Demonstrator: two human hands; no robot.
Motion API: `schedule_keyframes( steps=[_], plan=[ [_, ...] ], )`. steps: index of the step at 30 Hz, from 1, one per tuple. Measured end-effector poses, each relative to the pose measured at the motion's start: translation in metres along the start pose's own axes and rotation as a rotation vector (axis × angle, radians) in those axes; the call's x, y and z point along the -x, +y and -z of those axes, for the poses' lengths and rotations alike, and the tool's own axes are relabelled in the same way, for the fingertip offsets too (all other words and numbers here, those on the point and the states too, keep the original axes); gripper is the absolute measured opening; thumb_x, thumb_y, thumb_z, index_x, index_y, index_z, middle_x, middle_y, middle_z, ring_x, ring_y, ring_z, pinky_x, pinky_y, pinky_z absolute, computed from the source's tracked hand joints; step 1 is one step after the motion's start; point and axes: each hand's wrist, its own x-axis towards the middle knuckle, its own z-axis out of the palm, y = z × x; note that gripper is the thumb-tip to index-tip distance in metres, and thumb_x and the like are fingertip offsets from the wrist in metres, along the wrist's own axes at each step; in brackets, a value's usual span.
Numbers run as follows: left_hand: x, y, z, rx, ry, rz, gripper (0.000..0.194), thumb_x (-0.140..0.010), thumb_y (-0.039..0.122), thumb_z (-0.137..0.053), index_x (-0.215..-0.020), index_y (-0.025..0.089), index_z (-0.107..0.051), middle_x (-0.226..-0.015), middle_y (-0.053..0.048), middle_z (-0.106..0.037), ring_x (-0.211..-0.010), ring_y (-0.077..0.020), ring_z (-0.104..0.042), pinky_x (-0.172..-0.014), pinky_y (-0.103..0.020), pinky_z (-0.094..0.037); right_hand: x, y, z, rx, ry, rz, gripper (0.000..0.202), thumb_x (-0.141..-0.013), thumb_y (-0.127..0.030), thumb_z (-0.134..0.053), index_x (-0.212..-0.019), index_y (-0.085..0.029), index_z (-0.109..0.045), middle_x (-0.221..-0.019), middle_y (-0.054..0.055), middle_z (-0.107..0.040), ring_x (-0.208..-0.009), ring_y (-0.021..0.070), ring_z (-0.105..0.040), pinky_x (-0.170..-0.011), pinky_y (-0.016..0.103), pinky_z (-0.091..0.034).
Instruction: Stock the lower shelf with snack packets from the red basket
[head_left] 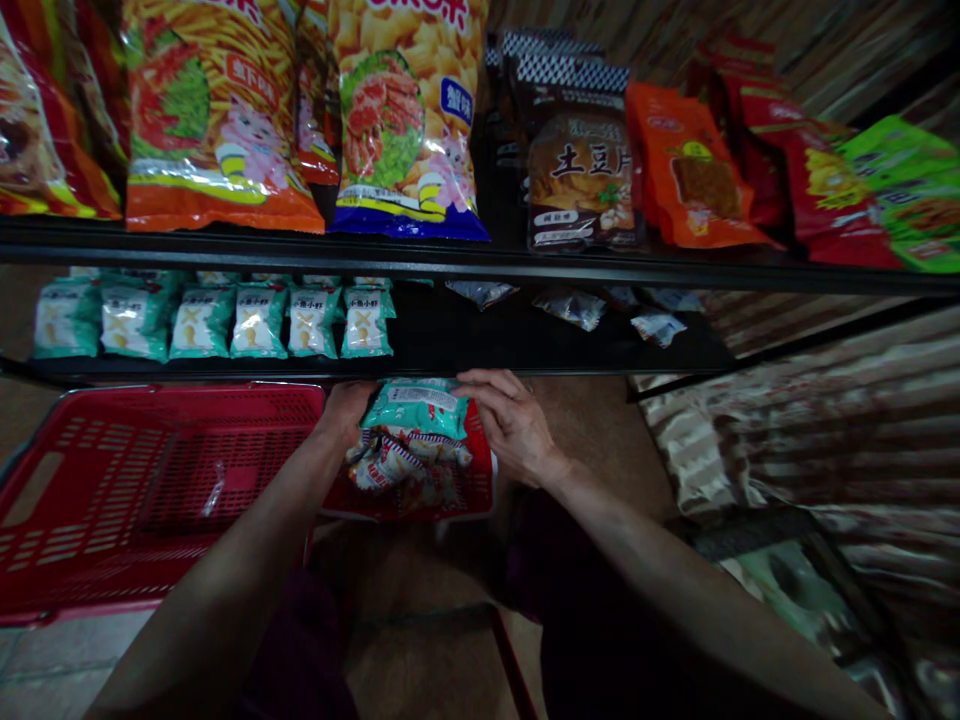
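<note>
A teal snack packet (pixel 421 408), lying flat with its printed back up, is between my two hands just below the lower shelf's front edge. My left hand (pixel 351 408) closes on its left end, with most of the fingers hidden. At the right end, my right hand (pixel 516 420) has its fingers bent over the packet's edge. Directly beneath, several white snack packets (pixel 386 462) with red and blue print lie in a red container (pixel 480 490). Similar teal packets (pixel 259 320) stand in a row on the left of the lower shelf (pixel 465 345).
To the left, a red plastic shopping basket (pixel 82 500) sits beside the red container. Large snack bags (pixel 409 130) and brown potato-chip bags (pixel 581 165) line the upper shelf (pixel 420 262). A few small packets (pixel 574 305) lie on the lower shelf's right. Corrugated sheeting (pixel 810 430) stands at right.
</note>
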Motion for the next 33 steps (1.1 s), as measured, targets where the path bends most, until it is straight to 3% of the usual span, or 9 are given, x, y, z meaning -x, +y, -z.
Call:
schedule_keyframes(
  steps=[3, 5, 9, 12, 15, 19, 22, 27, 33],
  plan=[
    [0.002, 0.004, -0.001, -0.046, -0.013, 0.084, 0.026, -0.046, 0.018, -0.079, -0.069, 0.014, -0.066, -0.057, -0.003, -0.065, -0.056, -0.0203, -0.061, -0.060, -0.034, -0.049, 0.001, -0.001, 0.003, -0.026, -0.129, 0.166, 0.040, -0.084, -0.010, -0.045, -0.115, -0.027, -0.062, -0.121, 0.004, -0.064, -0.114, 0.0198, -0.057, -0.099, 0.045, -0.045],
    [0.005, 0.008, -0.003, -0.057, -0.037, 0.119, 0.024, -0.048, 0.016, -0.076, -0.070, 0.013, -0.066, -0.060, -0.005, -0.067, -0.056, -0.0207, -0.062, -0.059, -0.034, -0.050, 0.002, 0.000, 0.003, -0.048, -0.150, 0.188, 0.036, -0.085, -0.015, -0.050, -0.116, -0.026, -0.063, -0.126, 0.004, -0.062, -0.118, 0.0201, -0.055, -0.102, 0.045, -0.044],
    [0.011, 0.014, -0.006, -0.005, -0.132, 0.204, 0.017, -0.053, 0.012, -0.072, -0.068, 0.014, -0.065, -0.069, -0.009, -0.070, -0.059, -0.0205, -0.064, -0.057, -0.032, -0.052, 0.003, 0.000, 0.004, -0.101, -0.174, 0.091, 0.026, -0.088, -0.022, -0.052, -0.109, -0.029, -0.067, -0.122, 0.002, -0.065, -0.115, 0.0194, -0.058, -0.103, 0.044, -0.044],
    [0.010, 0.015, -0.004, -0.016, -0.136, 0.242, 0.012, -0.057, 0.014, -0.071, -0.067, 0.014, -0.065, -0.062, -0.007, -0.067, -0.050, -0.0175, -0.060, -0.047, -0.028, -0.047, 0.001, -0.003, 0.008, -0.129, -0.142, 0.009, 0.024, -0.089, -0.025, -0.051, -0.103, -0.029, -0.070, -0.115, 0.001, -0.069, -0.110, 0.0191, -0.062, -0.101, 0.041, -0.045],
    [0.007, 0.014, -0.002, -0.060, -0.112, 0.252, 0.006, -0.064, 0.018, -0.069, -0.064, 0.014, -0.064, -0.054, -0.006, -0.062, -0.043, -0.0149, -0.055, -0.040, -0.025, -0.040, 0.000, -0.006, 0.009, -0.141, -0.035, -0.113, 0.020, -0.086, -0.027, -0.055, -0.097, -0.029, -0.072, -0.107, 0.001, -0.072, -0.103, 0.0205, -0.065, -0.097, 0.040, -0.047],
    [0.011, 0.016, -0.002, -0.035, -0.203, 0.221, 0.008, -0.072, 0.020, -0.065, -0.078, 0.015, -0.067, -0.078, -0.011, -0.071, -0.064, -0.0189, -0.067, -0.051, -0.025, -0.048, -0.001, -0.004, 0.004, -0.254, 0.158, -0.409, 0.017, -0.081, -0.034, -0.062, -0.089, -0.026, -0.074, -0.092, 0.003, -0.075, -0.085, 0.0203, -0.068, -0.083, 0.036, -0.051],
    [0.016, 0.018, -0.003, -0.054, -0.223, 0.167, 0.020, -0.069, 0.018, -0.068, -0.089, 0.016, -0.064, -0.083, -0.008, -0.071, -0.069, -0.0175, -0.067, -0.057, -0.026, -0.052, -0.003, 0.000, -0.001, -0.478, 0.265, -0.606, 0.021, -0.072, -0.040, -0.068, -0.081, -0.022, -0.073, -0.080, 0.002, -0.074, -0.073, 0.0179, -0.066, -0.069, 0.031, -0.052],
    [0.019, 0.019, -0.007, 0.039, -0.187, 0.114, 0.018, -0.067, 0.019, -0.072, -0.081, 0.017, -0.061, -0.076, -0.002, -0.067, -0.064, -0.0131, -0.064, -0.061, -0.026, -0.054, -0.007, 0.002, -0.004, -0.753, 0.321, -0.822, 0.025, -0.058, -0.041, -0.078, -0.064, -0.019, -0.069, -0.064, -0.001, -0.069, -0.057, 0.0112, -0.058, -0.058, 0.025, -0.048],
    [0.017, 0.015, -0.011, 0.050, -0.054, -0.029, 0.016, -0.059, 0.019, -0.076, -0.063, 0.016, -0.061, -0.061, 0.002, -0.061, -0.057, -0.0097, -0.056, -0.051, -0.020, -0.046, -0.006, -0.005, -0.010, -0.866, 0.323, -1.055, 0.022, -0.056, -0.030, -0.081, -0.057, -0.016, -0.064, -0.053, -0.003, -0.063, -0.048, 0.0066, -0.053, -0.051, 0.019, -0.045]
  ],
)
